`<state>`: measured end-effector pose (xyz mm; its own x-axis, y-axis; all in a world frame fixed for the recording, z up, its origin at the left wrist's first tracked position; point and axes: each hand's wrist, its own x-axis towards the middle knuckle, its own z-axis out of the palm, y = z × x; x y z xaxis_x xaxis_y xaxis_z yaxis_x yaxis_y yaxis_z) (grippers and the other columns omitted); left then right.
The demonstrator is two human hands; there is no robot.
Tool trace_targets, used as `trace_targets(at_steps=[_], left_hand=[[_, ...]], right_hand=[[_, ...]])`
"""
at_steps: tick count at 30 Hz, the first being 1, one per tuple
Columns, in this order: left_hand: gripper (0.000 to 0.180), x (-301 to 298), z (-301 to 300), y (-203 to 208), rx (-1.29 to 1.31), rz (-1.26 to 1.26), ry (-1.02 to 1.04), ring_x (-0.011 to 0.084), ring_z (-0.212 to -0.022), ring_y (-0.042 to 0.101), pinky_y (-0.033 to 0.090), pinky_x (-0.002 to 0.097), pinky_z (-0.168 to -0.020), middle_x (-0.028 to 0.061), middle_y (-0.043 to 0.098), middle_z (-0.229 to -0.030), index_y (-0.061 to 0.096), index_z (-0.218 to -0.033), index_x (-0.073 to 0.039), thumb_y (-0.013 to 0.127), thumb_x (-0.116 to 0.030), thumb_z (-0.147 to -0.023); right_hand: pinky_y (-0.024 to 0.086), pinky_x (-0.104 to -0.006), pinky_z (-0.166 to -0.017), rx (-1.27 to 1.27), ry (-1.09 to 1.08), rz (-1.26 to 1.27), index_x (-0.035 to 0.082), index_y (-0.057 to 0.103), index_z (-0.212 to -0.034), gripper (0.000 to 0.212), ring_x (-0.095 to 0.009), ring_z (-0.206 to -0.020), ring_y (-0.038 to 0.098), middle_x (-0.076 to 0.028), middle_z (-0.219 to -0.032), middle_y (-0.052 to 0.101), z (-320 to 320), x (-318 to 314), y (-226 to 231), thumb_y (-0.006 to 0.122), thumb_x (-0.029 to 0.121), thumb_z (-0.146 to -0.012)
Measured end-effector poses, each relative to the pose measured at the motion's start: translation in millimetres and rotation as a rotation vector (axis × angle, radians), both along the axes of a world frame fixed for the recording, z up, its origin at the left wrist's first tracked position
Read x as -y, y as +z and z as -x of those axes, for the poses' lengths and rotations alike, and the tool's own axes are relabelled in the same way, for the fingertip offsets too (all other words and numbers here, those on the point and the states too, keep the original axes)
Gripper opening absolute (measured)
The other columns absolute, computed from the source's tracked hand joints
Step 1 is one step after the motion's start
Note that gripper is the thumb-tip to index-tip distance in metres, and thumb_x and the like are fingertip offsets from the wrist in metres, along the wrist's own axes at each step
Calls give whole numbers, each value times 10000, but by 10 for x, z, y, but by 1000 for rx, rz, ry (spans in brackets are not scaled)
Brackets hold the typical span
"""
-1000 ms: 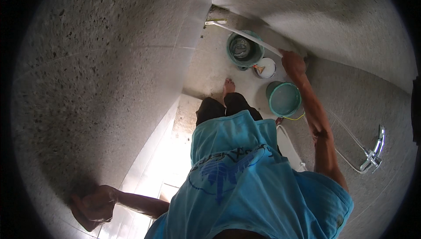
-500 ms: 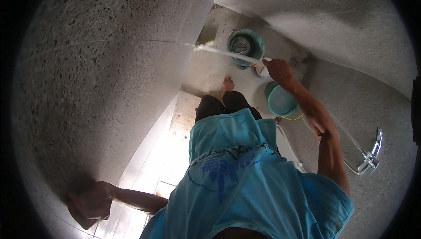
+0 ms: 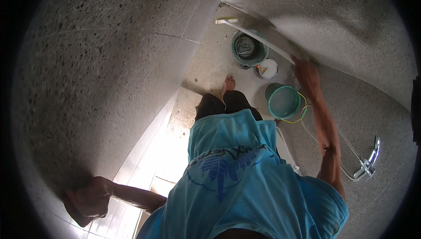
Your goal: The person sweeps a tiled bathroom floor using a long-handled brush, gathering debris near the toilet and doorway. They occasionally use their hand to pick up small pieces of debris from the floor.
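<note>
In the upper right, my right hand (image 3: 307, 75) is closed round the pale handle of a long-handled brush (image 3: 258, 39). Its small white and yellow-green head (image 3: 226, 20) is near the far corner, and the handle passes over the rim of a green bucket (image 3: 266, 59) with grey, wet-looking stuff inside. At the lower left, my left hand (image 3: 94, 195) is up against the speckled wall (image 3: 87, 107). Its fingers look bent over a flat brownish thing, too dark to name.
A white tub (image 3: 272, 73) with a small orange-and-brown tool stands beside the grey-filled bucket. Closer to me is a green bucket (image 3: 283, 103) of cloudy liquid with a yellow-green handle. A chrome shower mixer (image 3: 367, 165) and hoses are on the right wall. My bare foot (image 3: 229, 83) is on the floor.
My right hand has moved right and slightly up with the brush; its head swung from the left wall's foot toward the far corner. The left hand has shifted slightly.
</note>
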<state>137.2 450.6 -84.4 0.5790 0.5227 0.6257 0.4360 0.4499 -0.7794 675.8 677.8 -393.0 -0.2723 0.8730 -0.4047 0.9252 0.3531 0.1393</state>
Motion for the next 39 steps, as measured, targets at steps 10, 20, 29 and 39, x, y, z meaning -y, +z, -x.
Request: trace_targets(at_steps=[10,20,29,39], left_hand=[[350,-219,-119,56,7,9,-83,190,-691,591,480,278,-591,108,653,-743,642,-796,-30,424,-203,-1008],[323,-118,12,126,-42,49,-145,176,-681,582,471,276,-604,99,645,-734,660,-817,-18,458,-195,-997],[381,20,3,78,-14,51,18,155,-642,620,510,243,-572,108,631,-775,663,-843,6,428,-227,-1031],[414,-9,-10,21,45,16,-15,205,-732,604,516,301,-628,130,647,-809,672,-849,15,445,-284,-1024]], right_hand=[[562,-426,-704,-47,43,142,155,661,-1169,288,-288,-895,686,-151,-964,677,276,-157,-284,512,104,-927],[552,-307,-712,151,407,-221,233,595,-1271,442,-171,-891,631,-29,-984,616,-173,-693,-269,603,114,-846],[558,-333,-710,165,477,-232,239,577,-1296,439,-201,-871,635,-50,-975,609,11,-1573,-633,552,73,-891],[561,-360,-706,208,397,-187,245,570,-1290,385,-197,-890,644,-51,-989,612,-71,-1711,-607,546,150,-918]])
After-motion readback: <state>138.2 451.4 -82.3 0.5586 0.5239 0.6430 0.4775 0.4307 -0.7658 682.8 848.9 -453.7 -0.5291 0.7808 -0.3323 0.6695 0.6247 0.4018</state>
